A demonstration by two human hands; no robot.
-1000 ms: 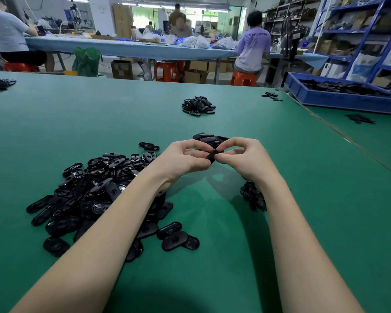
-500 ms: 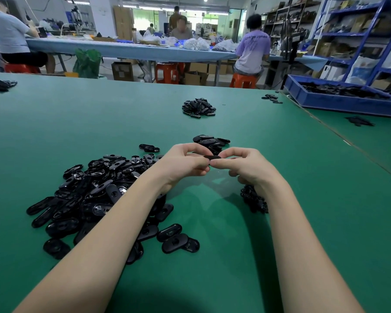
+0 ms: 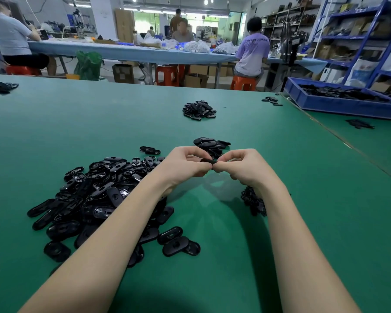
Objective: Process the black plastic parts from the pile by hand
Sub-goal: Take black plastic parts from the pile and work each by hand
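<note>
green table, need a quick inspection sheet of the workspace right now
surface: green table, flat and matte
job's things: big pile of black oval parts under the left forearm; one black part pinched between both hands; small stack just beyond the hands; small heap under the right wrist
clutter: far pile; blue bin of black parts at right
grippers: left hand and right hand both grip the part, raised off the table
cables: nothing seen
surroundings: seated workers, blue shelving
</note>
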